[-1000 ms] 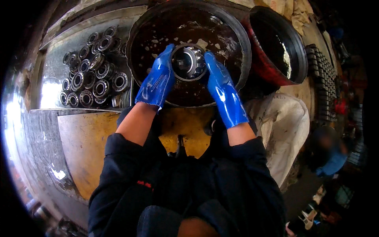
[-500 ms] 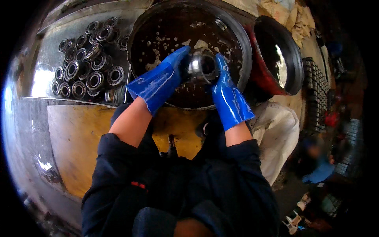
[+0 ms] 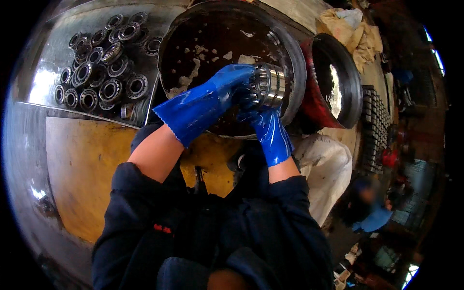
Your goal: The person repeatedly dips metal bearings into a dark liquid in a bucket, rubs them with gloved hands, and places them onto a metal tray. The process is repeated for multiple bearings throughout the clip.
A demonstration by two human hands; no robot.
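Both my hands wear long blue rubber gloves and hold a shiny steel roller bearing [image 3: 268, 87] over a wide round drum [image 3: 297, 63] of dark liquid. Its rollers and bright outer bands show side-on. My left hand [image 3: 236, 82] grips the bearing's left side, with part of its fingers out of sight behind the metal. From below, my right hand [image 3: 261, 123] supports it, fingers curled under and partly hidden. Pale foam patches [image 3: 193, 72] float on the liquid.
At left a metal tray [image 3: 36, 107] carries a heap of roller bearings [image 3: 110, 91]. A red drum [image 3: 311, 92] stands right of the dark one, with a white sack [image 3: 328, 166] nearer me. Stacked dark parts [image 3: 377, 128] lie farther right. A person in blue [image 3: 374, 217] is at lower right.
The bearing has turned from showing its open bore to showing its side, and has shifted right. My left hand has followed it rightward; my right hand has dropped beneath it.
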